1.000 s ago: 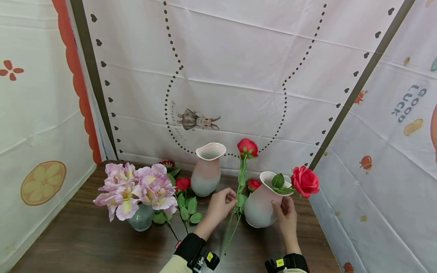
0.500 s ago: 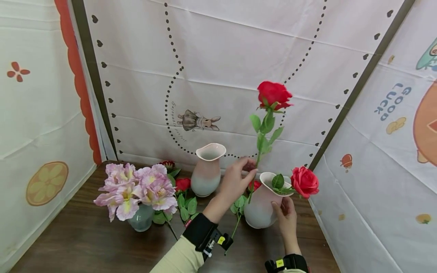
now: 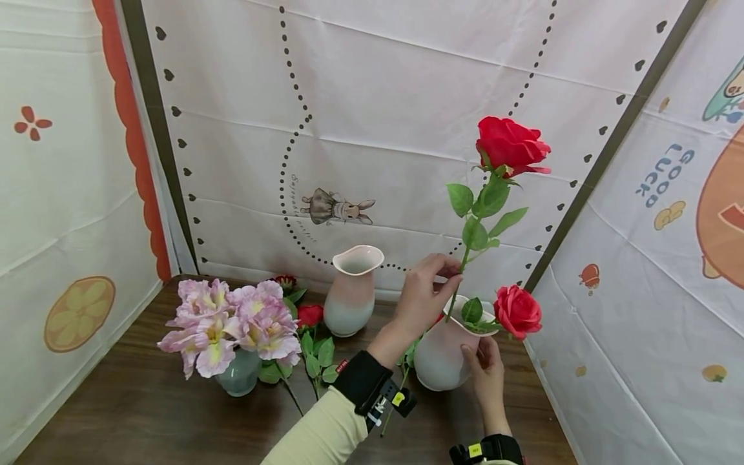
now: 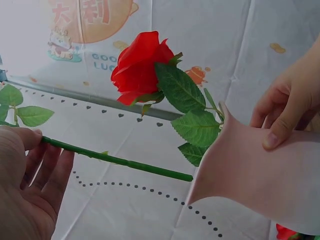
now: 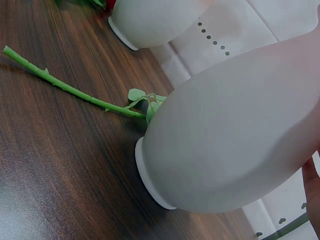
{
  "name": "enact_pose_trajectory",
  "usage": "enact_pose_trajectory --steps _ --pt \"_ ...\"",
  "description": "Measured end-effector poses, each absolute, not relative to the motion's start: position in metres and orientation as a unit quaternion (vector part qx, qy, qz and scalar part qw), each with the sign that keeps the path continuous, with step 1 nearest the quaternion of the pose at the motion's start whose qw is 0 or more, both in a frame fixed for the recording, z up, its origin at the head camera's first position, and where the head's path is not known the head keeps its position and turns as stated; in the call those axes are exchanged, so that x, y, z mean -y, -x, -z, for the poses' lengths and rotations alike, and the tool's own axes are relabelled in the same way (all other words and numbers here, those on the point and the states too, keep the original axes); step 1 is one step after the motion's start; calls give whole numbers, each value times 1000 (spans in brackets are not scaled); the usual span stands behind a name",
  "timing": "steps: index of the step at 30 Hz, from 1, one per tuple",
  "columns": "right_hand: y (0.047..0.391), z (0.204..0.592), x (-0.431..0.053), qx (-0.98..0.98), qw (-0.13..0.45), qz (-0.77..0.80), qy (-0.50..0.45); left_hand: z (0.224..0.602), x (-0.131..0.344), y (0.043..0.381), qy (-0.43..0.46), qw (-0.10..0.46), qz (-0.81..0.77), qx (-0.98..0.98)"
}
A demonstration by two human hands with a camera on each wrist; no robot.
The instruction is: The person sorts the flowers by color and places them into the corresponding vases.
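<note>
My left hand (image 3: 427, 290) pinches the green stem of a red rose (image 3: 513, 147) between thumb and fingers. The rose stands bloom up, and its cut stem end (image 4: 186, 177) is right at the mouth of a pink-and-grey vase (image 3: 440, 358). With thumb in front and fingers behind, my right hand (image 3: 489, 381) grips this vase below its flared rim. The vase leans to the right in the head view. Another red rose (image 3: 517, 312) stands in it, its bloom hanging over the right side of the rim and its lower stem hidden inside.
Behind stands a second pink-and-grey vase (image 3: 351, 297). To the left, lilac flowers (image 3: 232, 323) fill a small grey-green vase (image 3: 239, 373). Red roses (image 3: 310, 315) lie beside it on the wooden table (image 3: 145, 413). Another rose stem (image 5: 75, 91) lies beside the gripped vase. Printed cloth walls surround the table.
My left hand has lifted a rose from the table, raised it and brought it rightward to the mouth of the gripped vase. My right hand and that vase have stayed in place.
</note>
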State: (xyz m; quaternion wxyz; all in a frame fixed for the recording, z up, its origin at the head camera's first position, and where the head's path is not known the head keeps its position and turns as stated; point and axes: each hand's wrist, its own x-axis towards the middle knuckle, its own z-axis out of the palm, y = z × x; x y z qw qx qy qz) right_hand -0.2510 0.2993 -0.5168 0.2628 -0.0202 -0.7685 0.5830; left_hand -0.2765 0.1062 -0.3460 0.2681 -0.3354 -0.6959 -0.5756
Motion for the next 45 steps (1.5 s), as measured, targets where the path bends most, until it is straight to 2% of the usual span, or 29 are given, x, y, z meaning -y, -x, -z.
enact_pose_trajectory --steps 10,30,39,45 --pt "253 522 -302 775 254 -578 33 348 -119 278 348 248 588 687" --pt "251 519 -300 771 265 -578 18 361 -137 284 356 244 567 702" --pt "250 516 -299 770 263 -580 21 371 -143 285 342 211 565 721" --pt "253 522 -302 772 257 -580 23 377 -146 285 294 154 494 804"
